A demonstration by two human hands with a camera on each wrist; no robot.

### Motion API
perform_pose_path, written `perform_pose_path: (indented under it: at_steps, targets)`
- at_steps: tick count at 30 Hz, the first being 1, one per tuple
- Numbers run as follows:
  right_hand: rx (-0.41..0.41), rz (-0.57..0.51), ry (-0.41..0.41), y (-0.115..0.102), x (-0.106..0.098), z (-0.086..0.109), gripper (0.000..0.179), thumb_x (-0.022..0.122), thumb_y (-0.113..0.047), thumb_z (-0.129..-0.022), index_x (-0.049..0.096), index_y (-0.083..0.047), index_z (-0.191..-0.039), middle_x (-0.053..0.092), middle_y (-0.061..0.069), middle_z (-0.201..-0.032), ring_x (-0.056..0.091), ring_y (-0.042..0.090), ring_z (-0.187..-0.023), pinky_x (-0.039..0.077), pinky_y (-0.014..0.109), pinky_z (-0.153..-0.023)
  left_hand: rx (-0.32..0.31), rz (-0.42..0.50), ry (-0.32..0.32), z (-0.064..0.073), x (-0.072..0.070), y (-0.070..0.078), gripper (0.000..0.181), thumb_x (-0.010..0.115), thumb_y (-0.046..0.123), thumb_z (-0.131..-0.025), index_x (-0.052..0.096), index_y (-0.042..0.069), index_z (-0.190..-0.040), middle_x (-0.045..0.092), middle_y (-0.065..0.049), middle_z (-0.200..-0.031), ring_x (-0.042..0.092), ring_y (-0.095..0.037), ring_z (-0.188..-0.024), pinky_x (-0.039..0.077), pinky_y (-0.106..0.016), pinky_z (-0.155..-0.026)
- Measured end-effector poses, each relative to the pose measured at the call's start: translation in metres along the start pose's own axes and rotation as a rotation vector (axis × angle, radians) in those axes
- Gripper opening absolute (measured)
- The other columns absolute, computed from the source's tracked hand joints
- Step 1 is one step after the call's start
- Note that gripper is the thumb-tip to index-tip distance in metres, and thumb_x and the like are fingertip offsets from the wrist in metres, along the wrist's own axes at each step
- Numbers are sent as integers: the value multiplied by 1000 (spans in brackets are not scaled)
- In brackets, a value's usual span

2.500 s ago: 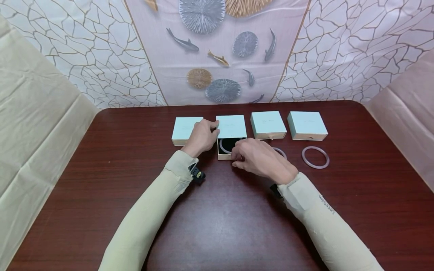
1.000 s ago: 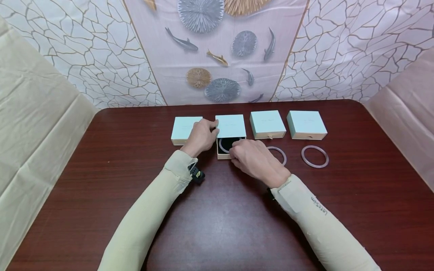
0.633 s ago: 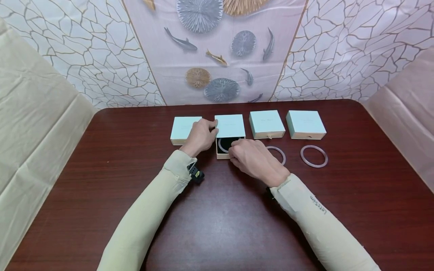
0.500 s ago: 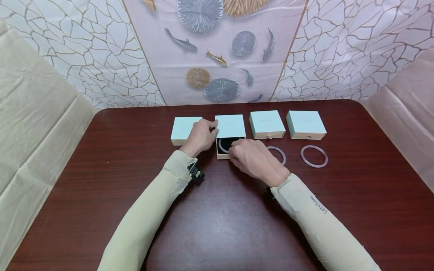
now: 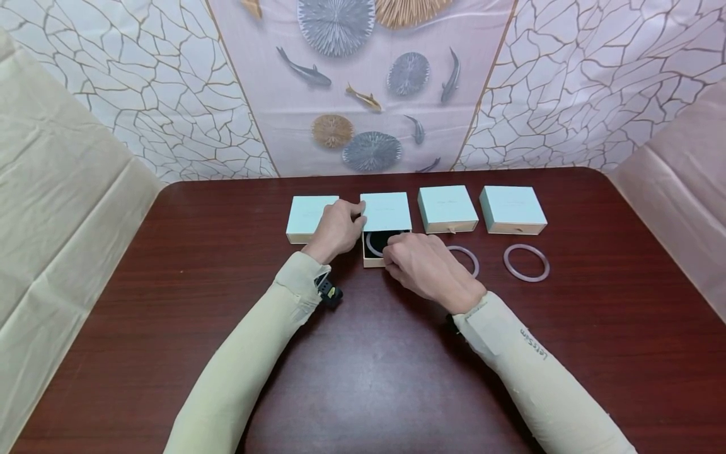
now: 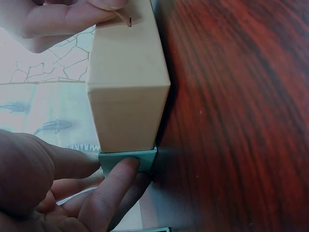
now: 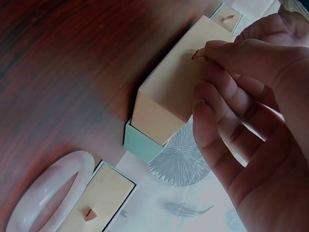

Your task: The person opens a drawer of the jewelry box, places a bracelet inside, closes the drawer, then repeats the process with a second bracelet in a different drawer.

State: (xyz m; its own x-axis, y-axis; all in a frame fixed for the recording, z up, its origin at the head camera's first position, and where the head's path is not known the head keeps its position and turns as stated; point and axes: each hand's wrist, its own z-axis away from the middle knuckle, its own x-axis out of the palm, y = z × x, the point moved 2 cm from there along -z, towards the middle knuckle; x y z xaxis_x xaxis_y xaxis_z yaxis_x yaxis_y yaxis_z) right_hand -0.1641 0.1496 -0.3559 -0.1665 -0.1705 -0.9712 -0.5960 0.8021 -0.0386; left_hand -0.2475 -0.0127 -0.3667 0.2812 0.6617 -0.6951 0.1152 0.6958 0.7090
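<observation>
A mint-green drawer-style jewelry box (image 5: 387, 211) stands mid-row with its cream drawer (image 5: 372, 262) pulled partway out toward me. In its black lining lies a pale purple bangle (image 5: 370, 244), partly covered by my right hand. My left hand (image 5: 336, 230) grips the green sleeve (image 6: 111, 160) by its side, fingers and thumb at the edge in the left wrist view. My right hand (image 5: 433, 271) is at the drawer's front. Its thumb and forefinger pinch the small brown ribbon pull (image 7: 196, 54), as the right wrist view shows; the other fingers curl loosely below.
One closed mint box (image 5: 306, 217) stands left of it, partly behind my left hand. To the right are two more closed boxes, a near one (image 5: 448, 208) and a far one (image 5: 513, 209). Before them lie pale purple bangles, one partly hidden (image 5: 474, 260) and one in full view (image 5: 547, 267).
Since the earliest frame my right fingers have drawn together at the drawer's front, and the wrist has shifted slightly toward me. The left hand and the drawer look unchanged.
</observation>
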Motion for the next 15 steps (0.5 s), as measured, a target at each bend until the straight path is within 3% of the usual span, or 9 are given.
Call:
perform_pose_path:
  at_steps: [15]
  targets:
    - [2, -15, 13, -1, -1, -1, 33, 69, -1, -87, 62, -21, -62, 53, -8, -65, 57, 11, -64, 50, 29, -54, 5, -2, 0, 1, 0, 0, 43, 49, 21, -109, 49, 17, -151, 48, -2, -157, 36, -12, -39, 39, -23, -50]
